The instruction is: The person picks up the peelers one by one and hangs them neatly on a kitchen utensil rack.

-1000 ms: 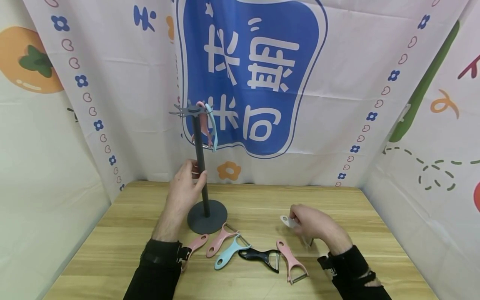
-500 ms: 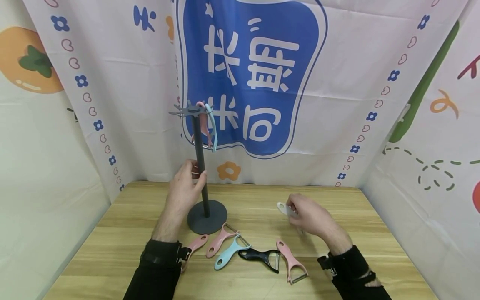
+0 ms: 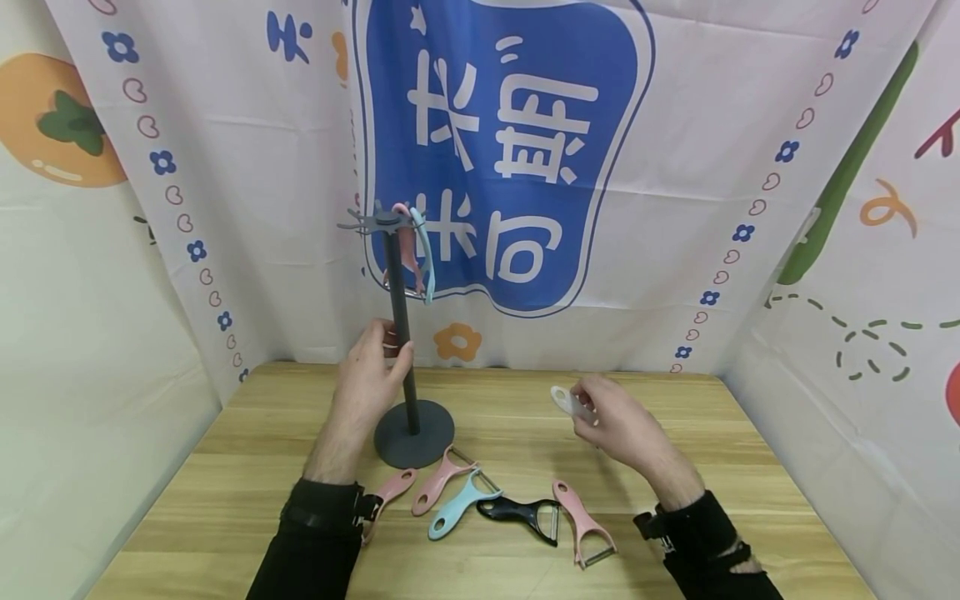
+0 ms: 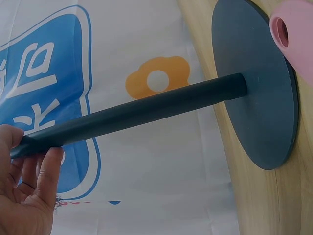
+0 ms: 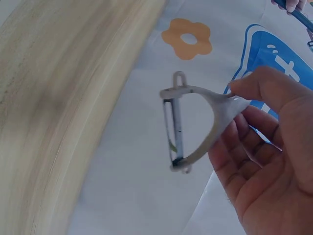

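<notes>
A dark grey stand [image 3: 402, 333] with a round base and a ring of hooks on top stands upright at the table's left. My left hand [image 3: 369, 367] holds its pole between thumb and fingers, as the left wrist view also shows. On the hooks hang a pink peeler [image 3: 407, 242] and a light blue peeler [image 3: 427, 258]. In my right hand [image 3: 618, 421] a white peeler [image 5: 220, 117] is pinched near its neck, raised over the table. Its handle end with a hole points toward the stand; the blade faces the right wrist camera.
Along the table [image 3: 247, 500] in front of the stand lie pink peelers, one of them [image 3: 442, 482] next to the base, a light blue peeler [image 3: 463, 504], a black peeler [image 3: 521, 512] and another pink peeler [image 3: 583, 525]. A printed cloth [image 3: 675, 167] hangs behind the table.
My right hand has lifted the white peeler off the tabletop area and carried it up and slightly left. The left hand and the stand have stayed where they were.
</notes>
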A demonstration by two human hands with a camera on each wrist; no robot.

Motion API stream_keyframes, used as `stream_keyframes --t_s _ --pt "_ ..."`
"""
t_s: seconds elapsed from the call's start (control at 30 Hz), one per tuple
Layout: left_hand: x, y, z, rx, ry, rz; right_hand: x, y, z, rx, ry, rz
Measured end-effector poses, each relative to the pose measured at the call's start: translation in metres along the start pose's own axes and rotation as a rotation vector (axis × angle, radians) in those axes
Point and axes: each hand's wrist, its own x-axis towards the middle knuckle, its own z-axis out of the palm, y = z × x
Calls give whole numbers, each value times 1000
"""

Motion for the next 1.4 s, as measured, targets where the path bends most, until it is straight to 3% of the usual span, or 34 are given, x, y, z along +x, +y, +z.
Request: stream_keyframes --t_s 0.3,0.53,0.7,1.4 --pt "0 0 1 -1 3 -3 -2 -6 2 5 136 -21" --pt "0 0 1 1 0 -6 -2 -16 2 85 231 -44" --pt "0 0 2 8 1 1 -1 -21 3 158 255 -39" --pt "0 1 6 29 34 23 6 -56 -2 254 345 -94"
